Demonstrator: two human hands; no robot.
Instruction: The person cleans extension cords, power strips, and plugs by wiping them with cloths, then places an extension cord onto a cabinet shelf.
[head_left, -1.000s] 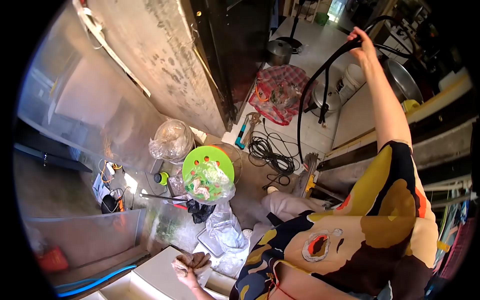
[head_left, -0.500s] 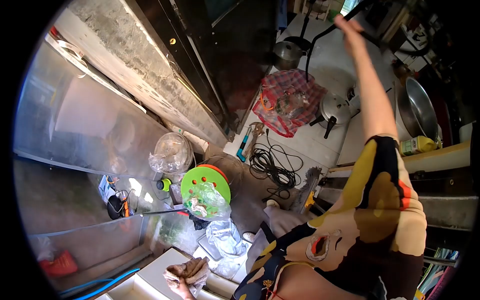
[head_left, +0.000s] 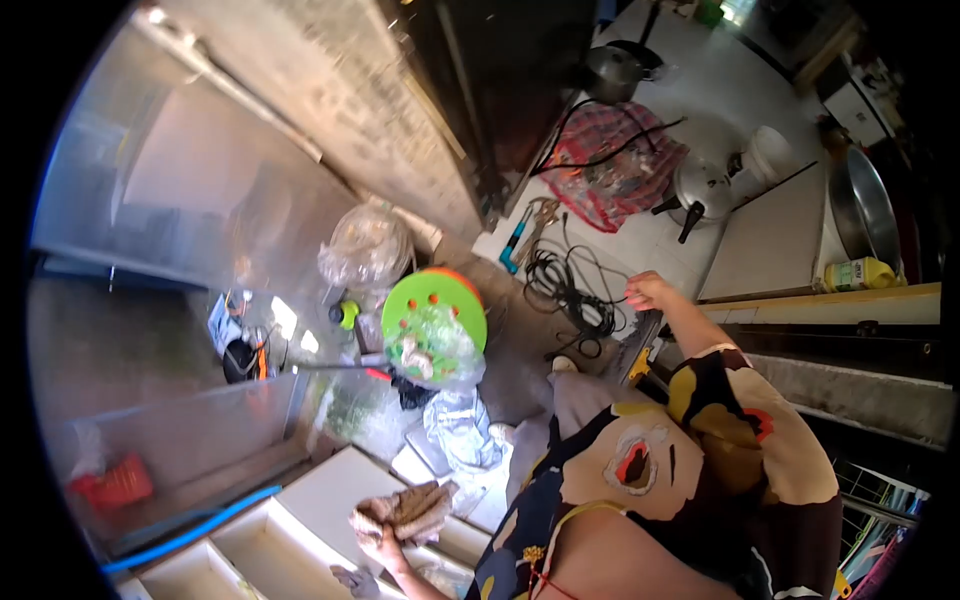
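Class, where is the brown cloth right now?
In the head view, the brown cloth is at lower left, held in the left hand and seen against the white cabinet.

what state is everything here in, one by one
Brown cloth: bunched up in the left hand
Right hand: fingers curled, grip unclear
Black cable: loosely coiled on the floor
Black hose: lying across the checked cloth
Pressure cooker: lid on
Green disc: partly covered by clear plastic

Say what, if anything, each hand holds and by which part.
The left hand holds the brown cloth by its bunched lower side; whether the right hand holds anything cannot be told.
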